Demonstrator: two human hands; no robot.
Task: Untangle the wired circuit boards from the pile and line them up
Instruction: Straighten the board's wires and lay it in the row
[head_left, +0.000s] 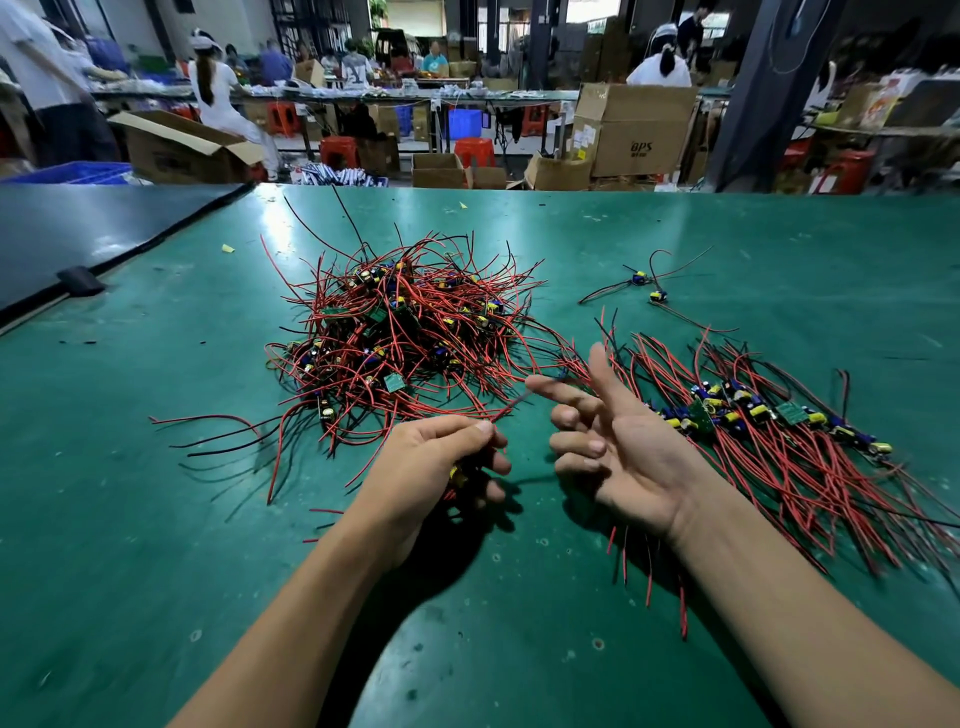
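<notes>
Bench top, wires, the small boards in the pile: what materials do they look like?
Bench top: probably a green rubbery or vinyl mat; semi-gloss glare, scuffs and pockmarks. Wires: red and black plastic insulation, likely; smooth, holding springy curves. Boards: green laminate, apparently rigid and flat; exact makeup cannot be told.

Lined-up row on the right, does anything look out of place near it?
Yes. Two stray boards lie on the green table beyond the lined-up row, apart from it and from the tangled pile, their wires crossed rather than parallel.
</notes>
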